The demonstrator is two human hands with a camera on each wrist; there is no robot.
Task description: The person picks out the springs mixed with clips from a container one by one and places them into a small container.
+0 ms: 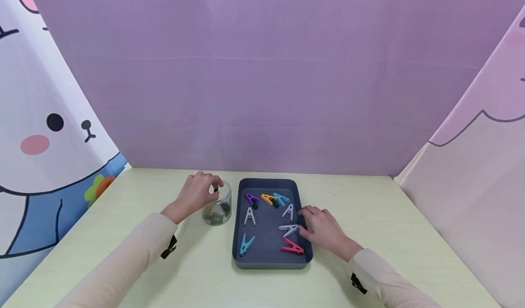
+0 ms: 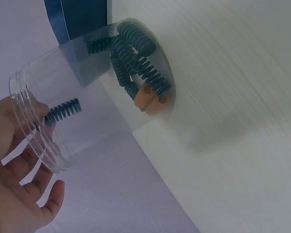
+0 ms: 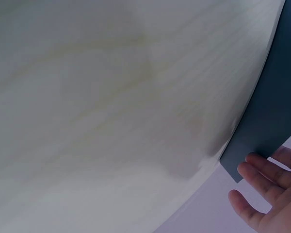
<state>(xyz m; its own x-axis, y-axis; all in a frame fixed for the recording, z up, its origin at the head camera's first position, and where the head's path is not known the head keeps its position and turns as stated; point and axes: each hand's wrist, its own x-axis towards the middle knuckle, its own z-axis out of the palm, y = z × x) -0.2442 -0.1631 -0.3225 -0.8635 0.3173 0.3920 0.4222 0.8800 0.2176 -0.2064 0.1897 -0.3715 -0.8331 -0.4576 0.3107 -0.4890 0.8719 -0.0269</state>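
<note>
My left hand (image 1: 196, 195) is over the mouth of a clear jar (image 1: 218, 212), pinching a dark green coil spring (image 2: 64, 111) between thumb and finger. In the left wrist view that spring hangs inside the upper part of the jar. More dark green springs (image 2: 136, 40) and a couple of orange springs (image 2: 144, 96) lie at its bottom. A dark grey tray (image 1: 267, 259) stands just right of the jar. My right hand (image 1: 326, 231) touches the tray's right rim with loosely extended fingers (image 3: 264, 182).
In the tray lie several spring clips: a purple clip (image 1: 251, 198), a yellow clip (image 1: 268, 198), blue clips (image 1: 246, 244), grey clips (image 1: 289, 229) and a red clip (image 1: 292, 247). A purple cloth wall (image 1: 266, 94) rises behind the pale table (image 1: 369, 198).
</note>
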